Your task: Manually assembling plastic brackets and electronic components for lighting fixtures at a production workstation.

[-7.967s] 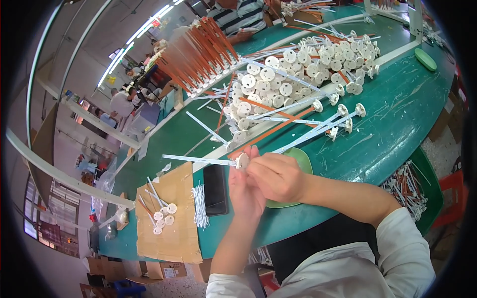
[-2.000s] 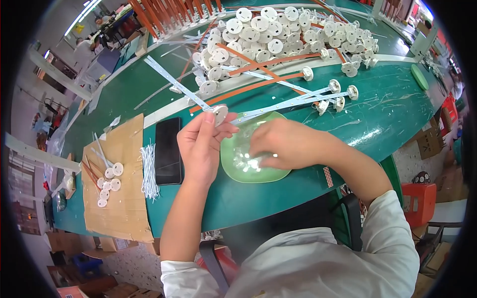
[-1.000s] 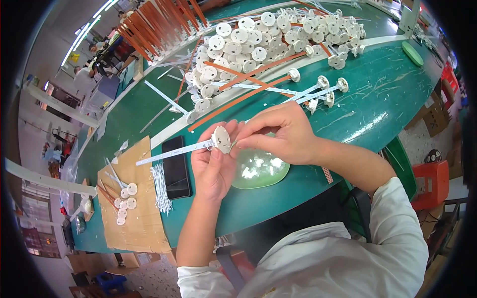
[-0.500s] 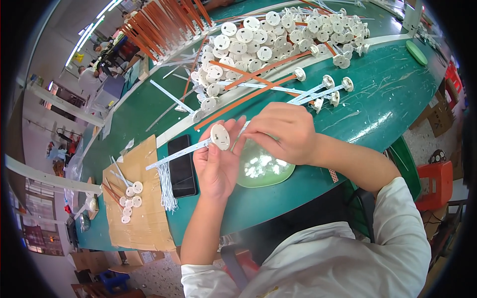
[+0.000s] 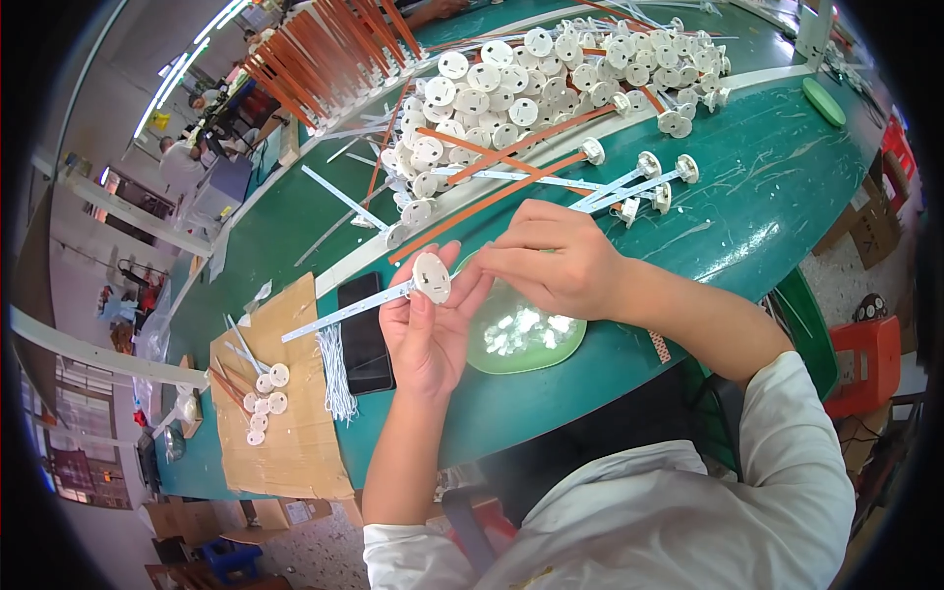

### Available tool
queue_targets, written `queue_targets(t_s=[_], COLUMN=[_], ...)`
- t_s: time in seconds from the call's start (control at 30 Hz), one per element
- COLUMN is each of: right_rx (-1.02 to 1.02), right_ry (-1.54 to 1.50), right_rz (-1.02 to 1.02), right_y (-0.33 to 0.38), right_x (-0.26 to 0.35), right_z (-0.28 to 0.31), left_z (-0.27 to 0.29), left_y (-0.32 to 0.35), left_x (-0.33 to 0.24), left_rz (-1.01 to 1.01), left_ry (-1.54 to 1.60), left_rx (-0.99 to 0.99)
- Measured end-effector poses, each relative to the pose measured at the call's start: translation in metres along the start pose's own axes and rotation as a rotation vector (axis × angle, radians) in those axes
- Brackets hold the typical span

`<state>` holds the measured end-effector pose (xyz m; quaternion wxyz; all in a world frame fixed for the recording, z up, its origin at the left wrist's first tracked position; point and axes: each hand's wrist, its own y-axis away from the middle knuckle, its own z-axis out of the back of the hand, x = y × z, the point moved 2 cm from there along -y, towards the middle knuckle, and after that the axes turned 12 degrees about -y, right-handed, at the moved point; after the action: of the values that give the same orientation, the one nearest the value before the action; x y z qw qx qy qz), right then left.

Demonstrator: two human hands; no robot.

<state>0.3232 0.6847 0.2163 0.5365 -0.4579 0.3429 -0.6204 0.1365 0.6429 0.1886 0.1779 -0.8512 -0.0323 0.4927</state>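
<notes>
Left hand [image 5: 425, 339]: palm up above the desk's near edge, fingers closed on a white rod with a round disc [image 5: 431, 276] at its end.
Rod position: held just above the green dish [image 5: 551, 339], in front of the chest.
Rod axis: long axis runs from the disc, at the fingertips, down-left toward the black phone [image 5: 362, 334] and the cardboard sheet [image 5: 285, 433]; disc faces the camera.
Right hand [image 5: 551, 264]: fingers pinched together just right of the disc; what they pinch cannot be told.
Desk [image 5: 787, 187]: green top; pile of like disc rods [image 5: 531, 88] farther back.
Cardboard sheet: a few finished rods [image 5: 258, 388] lying flat.
</notes>
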Motion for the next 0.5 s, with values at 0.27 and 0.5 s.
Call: queue_targets(t_s=[0.27, 0.5], right_rx=[-0.117, -0.131], right_ry=[-0.095, -0.164], right_rz=[-0.142, -0.215], right_y=[0.0017, -0.0024], right_x=[0.0028, 0.0013], right_z=[0.0021, 0.0019], left_z=[-0.0051, -0.0056], left_y=[0.0000, 0.0019], left_x=[0.0000, -0.0029], left_rz=[0.007, -0.005], left_ry=[-0.008, -0.018], left_rx=[-0.039, -0.027])
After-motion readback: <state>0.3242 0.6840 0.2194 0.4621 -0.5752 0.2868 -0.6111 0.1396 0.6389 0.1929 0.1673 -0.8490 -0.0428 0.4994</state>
